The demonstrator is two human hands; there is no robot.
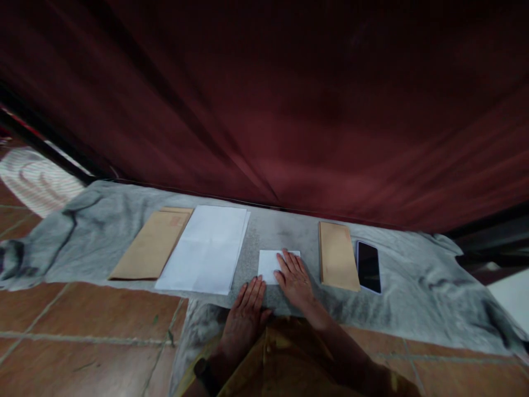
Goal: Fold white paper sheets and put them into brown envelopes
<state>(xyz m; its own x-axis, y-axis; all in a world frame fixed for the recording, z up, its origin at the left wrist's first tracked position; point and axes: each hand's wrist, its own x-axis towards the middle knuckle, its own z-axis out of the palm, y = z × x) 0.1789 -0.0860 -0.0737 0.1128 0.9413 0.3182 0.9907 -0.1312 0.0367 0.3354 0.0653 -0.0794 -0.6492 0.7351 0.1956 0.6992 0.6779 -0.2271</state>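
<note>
On grey cloth [413, 286], left hand [246, 309] flat, right hand [295, 278] flat over paper [268, 263]

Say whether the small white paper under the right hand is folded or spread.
Folded, it seems: the small white paper is far smaller than the white sheets beside it, and the right hand rests flat on it.

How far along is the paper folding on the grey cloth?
Seemingly done: one brown envelope lies apart on the right, beside the phone. In hand: the right hand presses a folded white sheet flat; the left hand rests on the cloth. Left: a stack of flat white sheets and brown envelopes further left, untouched.
</note>
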